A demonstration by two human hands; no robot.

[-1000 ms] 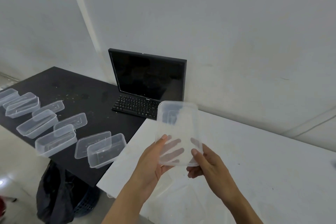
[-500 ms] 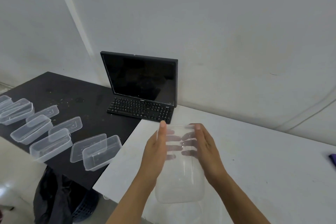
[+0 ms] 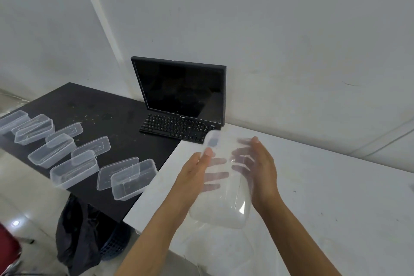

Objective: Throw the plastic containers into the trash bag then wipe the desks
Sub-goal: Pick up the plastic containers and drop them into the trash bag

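Both hands hold one clear container [image 3: 224, 199] in the air above the near left corner of the white surface [image 3: 336, 197]. The left hand [image 3: 195, 170] has its thumb on the near face and its fingers behind the plastic. The right hand [image 3: 263, 170] supports the right side, and its fingers show through the wall. So each grip is closed on the same container and neither is free. The top of the container is blurred, so I cannot tell if a lid is on it.

The trash bag [image 3: 74, 231] is low on the floor to the left, under the black surface [image 3: 100, 105] and beside a blue basket [image 3: 115, 245]. Its mouth is not clear from here.

I think the main danger is the throw. The bag is dark and collapsed, so a light container thrown from this height may hit the edge of the black surface or bounce onto the floor. Thin, smooth plastic can also slip if one hand lets go too soon. On the way left, the arm may sweep the other containers [image 3: 74, 169] that lie near the edge, or touch the keyboard [image 3: 177, 127].
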